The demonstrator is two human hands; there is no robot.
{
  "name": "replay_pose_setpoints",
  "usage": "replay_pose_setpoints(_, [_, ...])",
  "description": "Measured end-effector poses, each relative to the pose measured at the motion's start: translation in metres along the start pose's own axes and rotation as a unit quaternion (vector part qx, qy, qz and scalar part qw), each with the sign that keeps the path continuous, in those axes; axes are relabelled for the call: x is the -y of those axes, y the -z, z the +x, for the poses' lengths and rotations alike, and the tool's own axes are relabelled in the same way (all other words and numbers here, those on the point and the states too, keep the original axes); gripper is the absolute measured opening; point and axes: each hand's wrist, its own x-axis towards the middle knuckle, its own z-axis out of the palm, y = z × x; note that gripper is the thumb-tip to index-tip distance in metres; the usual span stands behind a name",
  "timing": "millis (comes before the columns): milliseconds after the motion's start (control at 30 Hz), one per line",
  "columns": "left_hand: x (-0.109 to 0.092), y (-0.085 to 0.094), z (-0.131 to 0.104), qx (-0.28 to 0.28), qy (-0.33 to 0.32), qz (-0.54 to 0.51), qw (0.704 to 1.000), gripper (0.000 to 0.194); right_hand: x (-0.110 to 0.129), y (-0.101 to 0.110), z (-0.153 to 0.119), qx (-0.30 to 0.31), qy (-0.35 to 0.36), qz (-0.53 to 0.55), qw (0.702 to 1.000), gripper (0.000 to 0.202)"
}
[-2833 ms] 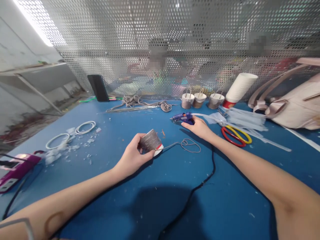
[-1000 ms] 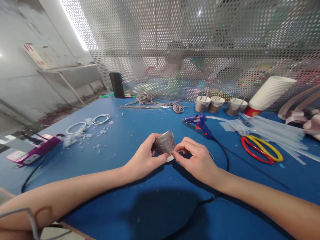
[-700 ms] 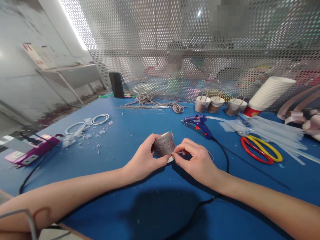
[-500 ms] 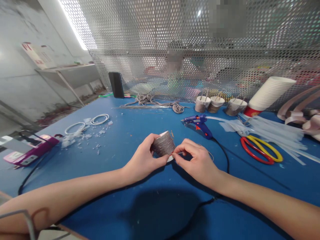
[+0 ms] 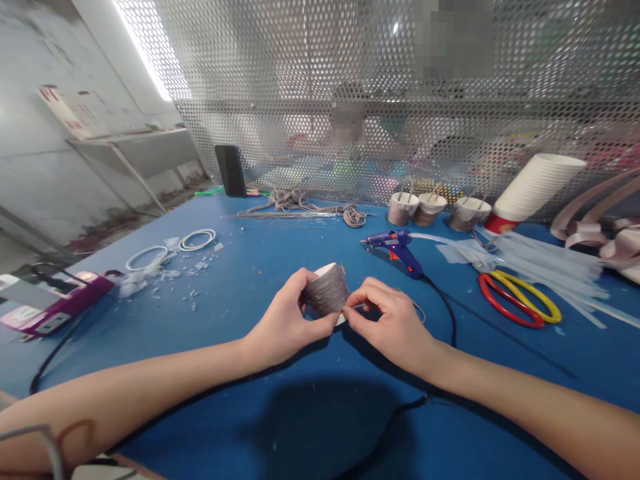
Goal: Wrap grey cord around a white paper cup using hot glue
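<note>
A paper cup (image 5: 327,291) wound with grey cord lies tilted at the middle of the table, a white rim showing at its lower right. My left hand (image 5: 290,310) is closed around it, thumb near the rim. At that rim the thumb and forefinger of my right hand (image 5: 387,317) pinch the grey cord, which is mostly hidden by the fingers. A loop of loose cord (image 5: 419,309) comes out beyond the right hand. A blue glue gun (image 5: 395,248) lies just behind that hand.
Red and yellow scissors (image 5: 517,300) and clear glue sticks (image 5: 550,260) lie at the right. Behind them stand cord-wrapped cups (image 5: 403,210) and a leaning paper cup stack (image 5: 537,190). A purple power strip (image 5: 63,307), white rings (image 5: 197,240) and a phone (image 5: 231,171) are left.
The view has shifted very slightly. Both hands keep their hold on the cup and cord, with hardly any visible movement.
</note>
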Motion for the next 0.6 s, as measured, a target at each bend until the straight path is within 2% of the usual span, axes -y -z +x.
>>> replay_pose_setpoints(233, [-0.0004, 0.0004, 0.0010, -0.016, 0.004, 0.020, 1.000, 0.026, 0.0002, 0.0015, -0.0001, 0.000, 0.008, 0.004, 1.000, 0.012])
replay_pose_setpoints(600, [-0.0007, -0.0004, 0.0013, -0.007, 0.020, 0.011, 1.000, 0.025, -0.0012, 0.0010, 0.0007, -0.009, 0.013, -0.007, 1.000, 0.014])
